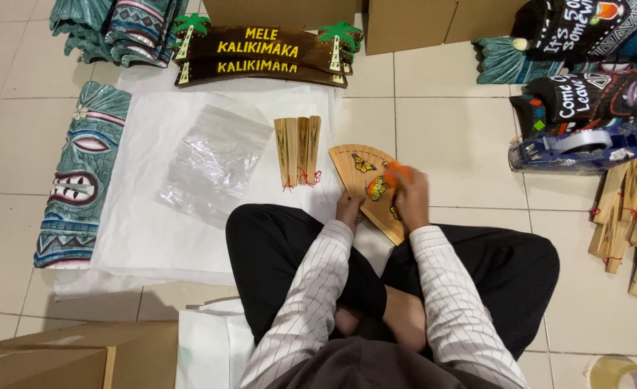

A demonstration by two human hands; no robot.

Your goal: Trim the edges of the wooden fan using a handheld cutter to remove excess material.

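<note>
Wooden fan (pixel 365 184) lies half-open, ribs running away from the body. Left hand (pixel 348 209) grips its base; right hand (pixel 408 198) closes on its right edge, blurred.

Bright even overhead light, soft faint shadows. Mild glare on plastic bag (pixel 214 162). Right hand (pixel 408 196) motion-blurred. Slight wide-angle bend at edges; rest sharp.

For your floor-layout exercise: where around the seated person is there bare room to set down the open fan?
Bare tile lies between the closed fans and the tape dispenser; white paper is free below the plastic bag. The fan sticks and painted masks crowd the right.
</note>
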